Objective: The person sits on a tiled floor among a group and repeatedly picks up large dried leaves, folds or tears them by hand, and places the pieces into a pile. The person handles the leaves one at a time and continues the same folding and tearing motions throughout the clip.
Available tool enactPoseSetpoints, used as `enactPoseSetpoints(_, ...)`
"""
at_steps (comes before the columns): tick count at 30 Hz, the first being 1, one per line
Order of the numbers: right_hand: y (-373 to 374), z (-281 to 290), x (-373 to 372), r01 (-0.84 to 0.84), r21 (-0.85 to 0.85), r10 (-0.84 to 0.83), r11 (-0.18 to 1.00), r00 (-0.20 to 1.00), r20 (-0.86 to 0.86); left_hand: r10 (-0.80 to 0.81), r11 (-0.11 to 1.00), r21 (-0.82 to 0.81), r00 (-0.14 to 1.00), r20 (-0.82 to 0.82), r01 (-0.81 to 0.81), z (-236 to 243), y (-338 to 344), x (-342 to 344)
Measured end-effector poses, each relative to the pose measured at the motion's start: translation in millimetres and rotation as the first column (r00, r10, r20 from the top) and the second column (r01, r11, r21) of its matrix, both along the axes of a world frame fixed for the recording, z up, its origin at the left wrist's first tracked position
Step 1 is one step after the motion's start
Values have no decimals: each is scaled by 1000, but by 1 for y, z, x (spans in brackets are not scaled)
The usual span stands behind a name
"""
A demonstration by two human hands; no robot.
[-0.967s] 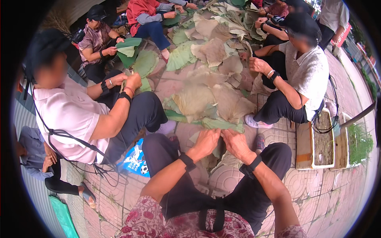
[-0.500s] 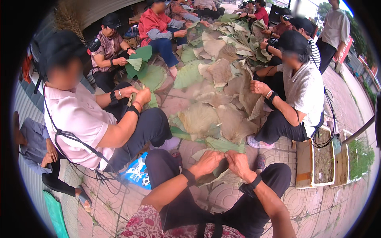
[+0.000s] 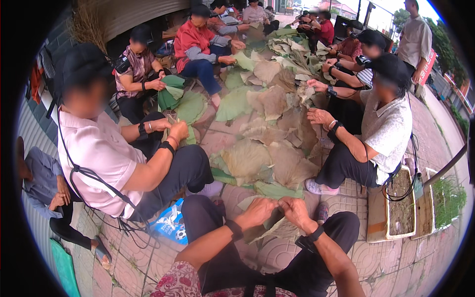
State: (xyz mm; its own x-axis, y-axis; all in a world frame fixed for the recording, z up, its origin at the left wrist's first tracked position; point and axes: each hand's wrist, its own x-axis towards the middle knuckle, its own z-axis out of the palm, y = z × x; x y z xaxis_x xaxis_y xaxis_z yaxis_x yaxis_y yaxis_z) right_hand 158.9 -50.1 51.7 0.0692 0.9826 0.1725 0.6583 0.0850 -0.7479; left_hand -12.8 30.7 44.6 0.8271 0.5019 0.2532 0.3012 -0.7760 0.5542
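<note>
My left hand (image 3: 261, 211) and my right hand (image 3: 295, 210) are close together above my spread knees. Both have their fingers pinched on the upper edge of a large dried leaf (image 3: 283, 230), greyish green and beige. It hangs below my hands, partly folded, with a darker patch between them. My fingers hide the exact spot they grip. Just beyond my hands lies a greener leaf (image 3: 278, 190), and past it a broad beige leaf (image 3: 246, 159) rests on the paving.
A long pile of leaves (image 3: 267, 101) runs away from me, with seated people handling leaves on both sides. Close on my left is a person in a pink shirt (image 3: 109, 153), with a blue bag (image 3: 170, 222) by my knee. Planter boxes (image 3: 400, 208) stand at right.
My hands have shifted slightly lower in view, still pinching the leaf. The person at right no longer holds a big leaf spread upright. At left, a co-worker's green leaf has been lowered and folded.
</note>
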Motion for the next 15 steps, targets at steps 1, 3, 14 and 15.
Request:
enactPoseSetpoints(1, 1, 2, 0, 30, -45, -32, 999, 999, -42, 8, 1000, -11, 1000, 7, -8, 0, 0, 0)
enactPoseSetpoints(3, 3, -4, 1, 19, -56, -20, 998, 1000, -9, 27, 1000, 3, 1000, -1, -27, -1, -1, 2)
enactPoseSetpoints(14, 0, -13, -3, -58, -71, 75, 996, 962, 261, 41, 999, 6, 997, -64, -41, -26, -4, 2)
enactPoseSetpoints(15, 0, -13, -5, -56, -96, 81, 994, 955, 285, 37, 999, 18, 997, -63, -36, -31, -3, 1)
